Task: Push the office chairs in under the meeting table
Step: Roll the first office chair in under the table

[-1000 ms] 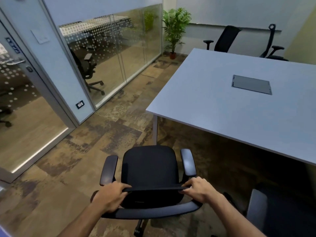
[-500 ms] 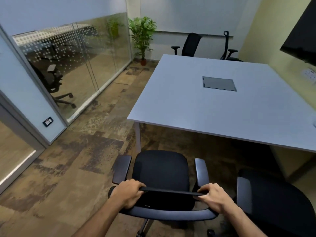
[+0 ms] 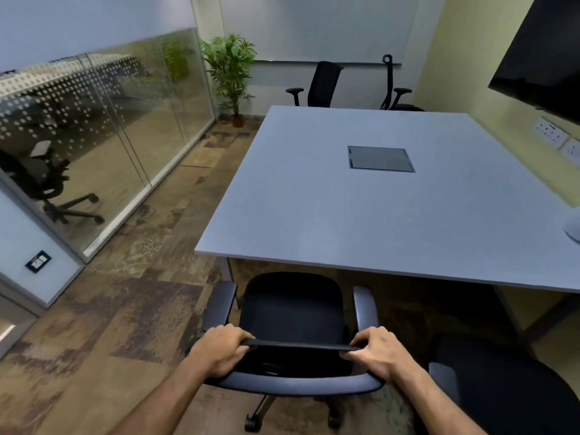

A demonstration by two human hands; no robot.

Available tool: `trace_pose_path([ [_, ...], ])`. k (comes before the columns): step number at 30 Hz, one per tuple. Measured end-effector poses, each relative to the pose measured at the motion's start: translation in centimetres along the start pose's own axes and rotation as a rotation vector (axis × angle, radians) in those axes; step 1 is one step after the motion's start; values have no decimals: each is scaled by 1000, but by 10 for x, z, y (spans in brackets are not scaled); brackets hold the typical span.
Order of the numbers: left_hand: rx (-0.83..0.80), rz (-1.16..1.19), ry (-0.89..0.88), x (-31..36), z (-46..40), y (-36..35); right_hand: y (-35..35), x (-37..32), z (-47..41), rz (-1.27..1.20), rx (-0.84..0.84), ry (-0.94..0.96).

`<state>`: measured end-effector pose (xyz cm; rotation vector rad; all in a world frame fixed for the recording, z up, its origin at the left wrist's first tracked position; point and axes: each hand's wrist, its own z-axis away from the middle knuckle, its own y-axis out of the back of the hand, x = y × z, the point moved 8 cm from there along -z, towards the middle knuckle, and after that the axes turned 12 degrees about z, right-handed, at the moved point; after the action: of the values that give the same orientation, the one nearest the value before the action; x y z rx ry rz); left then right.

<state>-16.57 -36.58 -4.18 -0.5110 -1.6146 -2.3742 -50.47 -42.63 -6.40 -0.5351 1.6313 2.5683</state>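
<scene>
A black office chair (image 3: pixel 290 309) with grey armrests faces the near edge of the white meeting table (image 3: pixel 314 221), its seat front just at the table edge. My left hand (image 3: pixel 219 351) grips the left end of the chair's backrest top. My right hand (image 3: pixel 378 350) grips the right end. A second black chair (image 3: pixel 502 387) stands at the lower right, outside the table. Beyond the far edge stand two more black chairs, one at the middle (image 3: pixel 321 84) and one turned sideways (image 3: pixel 395 89).
A glass partition (image 3: pixel 110 146) runs along the left with an open strip of patterned floor (image 3: pixel 157 262) between it and the table. A potted plant (image 3: pixel 232 73) stands in the far corner. A dark screen (image 3: pixel 543 51) hangs on the right wall. A grey cable hatch (image 3: pixel 379 159) sits in the tabletop.
The chair has rolled forward and to the right, from off the table's left corner to squarely facing its near edge. Both hands have kept their grip on the backrest.
</scene>
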Motion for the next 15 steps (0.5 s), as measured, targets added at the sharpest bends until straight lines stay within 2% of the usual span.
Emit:
trace_pose_path([
  [5, 11, -6, 7, 2, -69, 20, 33, 18, -55, -4, 48, -22],
  [15, 32, -19, -36, 3, -152, 57, 74, 24, -132, -2, 50, -16],
])
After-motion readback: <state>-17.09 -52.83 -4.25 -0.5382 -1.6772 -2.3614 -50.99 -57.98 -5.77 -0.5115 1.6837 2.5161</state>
